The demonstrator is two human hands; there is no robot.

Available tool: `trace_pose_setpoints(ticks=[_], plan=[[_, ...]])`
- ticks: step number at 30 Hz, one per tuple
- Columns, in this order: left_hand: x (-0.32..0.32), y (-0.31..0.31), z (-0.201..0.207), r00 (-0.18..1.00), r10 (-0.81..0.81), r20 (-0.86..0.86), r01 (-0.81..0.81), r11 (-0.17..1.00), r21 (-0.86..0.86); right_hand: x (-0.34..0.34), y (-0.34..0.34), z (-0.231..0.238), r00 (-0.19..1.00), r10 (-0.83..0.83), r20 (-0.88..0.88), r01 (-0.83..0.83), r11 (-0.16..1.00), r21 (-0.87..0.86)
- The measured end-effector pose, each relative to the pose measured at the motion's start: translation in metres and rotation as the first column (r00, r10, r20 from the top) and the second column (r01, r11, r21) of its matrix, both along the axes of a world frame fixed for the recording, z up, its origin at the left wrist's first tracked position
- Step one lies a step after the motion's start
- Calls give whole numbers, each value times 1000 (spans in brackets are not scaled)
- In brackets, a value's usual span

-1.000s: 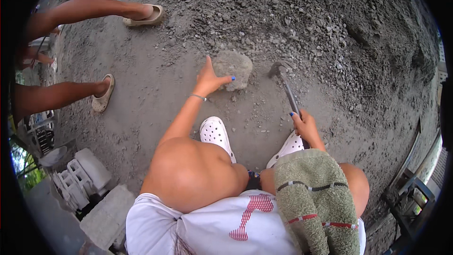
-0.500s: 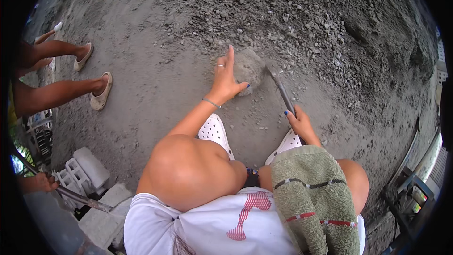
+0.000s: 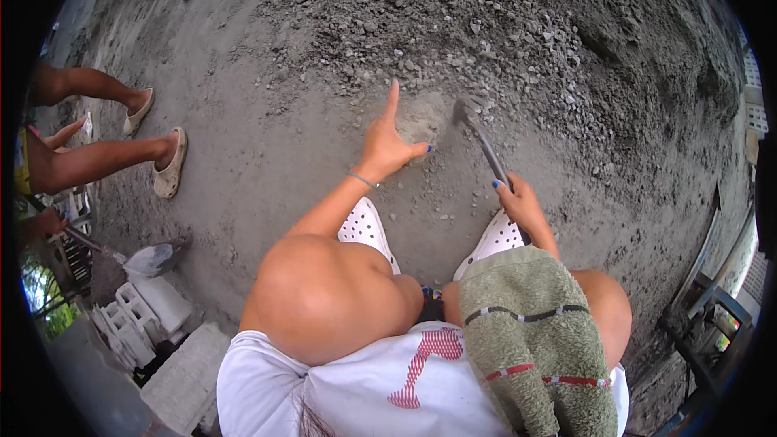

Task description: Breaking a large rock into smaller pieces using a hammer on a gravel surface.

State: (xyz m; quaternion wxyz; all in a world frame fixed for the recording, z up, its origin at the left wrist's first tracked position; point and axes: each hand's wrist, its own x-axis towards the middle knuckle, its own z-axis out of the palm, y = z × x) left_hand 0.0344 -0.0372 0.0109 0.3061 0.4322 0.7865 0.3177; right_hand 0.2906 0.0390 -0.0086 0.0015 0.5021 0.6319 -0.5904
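Note:
My right hand (image 3: 522, 201) is closed around the dark handle of a hammer (image 3: 484, 142). Its head is beside the right side of a grey, dusty chunk of stone (image 3: 426, 116) on the ground in front of my feet. At the stone's left edge is my left hand (image 3: 390, 144), index finger stretched forward and thumb out to the right, spread wide apart. The other fingers of that hand are mostly hidden. A green towel (image 3: 526, 316) with dark and red stripes lies over my right thigh.
Loose gravel (image 3: 518, 48) is heaped ahead and to the right. At the left, another person's legs (image 3: 105, 159) stand in clogs, and a person's hand holds a shovel (image 3: 150, 259) above hollow concrete blocks (image 3: 133, 316). A dark metal frame (image 3: 708, 332) stands at the right.
The hammer head has shifted slightly forward and left by the stone. My left hand's bent fingers have tucked out of sight. At the left, the other person's shovel blade has come into view.

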Motion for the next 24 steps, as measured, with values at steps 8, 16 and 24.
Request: trace_pose_setpoints(ticks=[8, 16, 24], plan=[[6, -12, -7, 876, -166, -453, 260, 953, 154, 6, 15, 26, 993, -105, 52, 107, 994, -31], [24, -39, -45, 652, -461, -602, 590, 807, 21, -5, 40, 79, 971, -106, -216, 114, 993, 21], [10, -51, -48, 764, -333, -553, 476, 869, 135, -36, 52, 120, 576, 113, -809, 112, 970, 215]])
